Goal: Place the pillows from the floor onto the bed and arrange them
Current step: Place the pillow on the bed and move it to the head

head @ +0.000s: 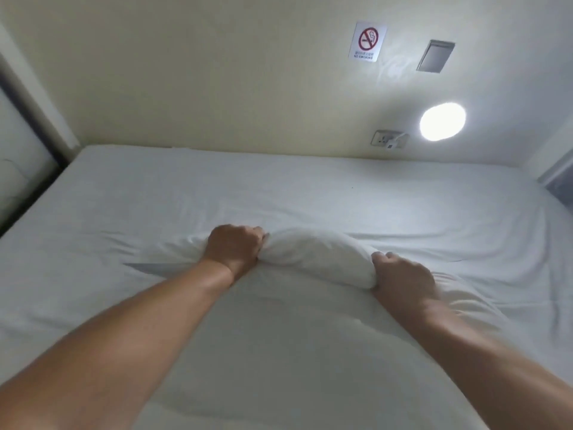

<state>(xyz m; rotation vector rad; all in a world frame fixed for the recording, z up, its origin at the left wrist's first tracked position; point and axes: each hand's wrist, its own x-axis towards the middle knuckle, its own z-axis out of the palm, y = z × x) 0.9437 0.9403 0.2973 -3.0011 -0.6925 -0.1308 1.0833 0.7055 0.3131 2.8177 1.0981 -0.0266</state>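
Head view of a white pillow (316,259) lying on the white-sheeted bed (310,187), with both bare forearms extended forward from the lower corners of the frame. The pillow, taken as landmark, rests near the middle of the mattress, and its far end bulges upward between the two hands. The left hand (234,248) sits at the pillow's left end, wrist straight, knuckles up, fingers curled into a tight fist that bunches the fabric. The right hand (403,274) sits at the pillow's right end, palm down, fingers bent over the edge and pressing into the cloth; its thumb is hidden. The hands are held apart, each clamped on its own end of the pillow. Beyond the pillow the sheet runs to a cream wall (217,72). On that wall, up and to the right of the pillow, are a no-smoking sign (366,41), a grey plate (435,56), a lit round lamp (442,121) and a socket (389,139) with a white plug.
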